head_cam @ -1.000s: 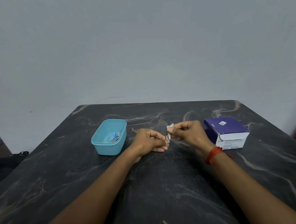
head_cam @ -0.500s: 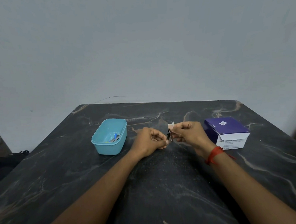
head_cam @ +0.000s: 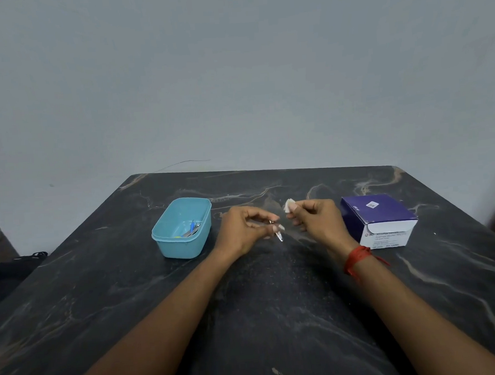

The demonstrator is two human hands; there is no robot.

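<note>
My left hand (head_cam: 244, 231) pinches a small thin metal tool (head_cam: 278, 235) whose tip points down toward the dark marble table (head_cam: 101, 283). A little to its right, my right hand (head_cam: 319, 222) pinches a small white swab (head_cam: 289, 205) between thumb and fingers, held slightly above the tool. A narrow gap separates the two hands over the middle of the table. A red thread is tied round my right wrist.
A turquoise plastic tub (head_cam: 182, 227) with several small tools inside stands left of my left hand. A purple and white box of alcohol swabs (head_cam: 378, 220) sits right of my right hand. A grey wall rises behind the table's far edge.
The swab and the metal tool were touching between my hands; now the hands have drawn apart, the right one lifting the swab away and the left one tilting the tool downward.
</note>
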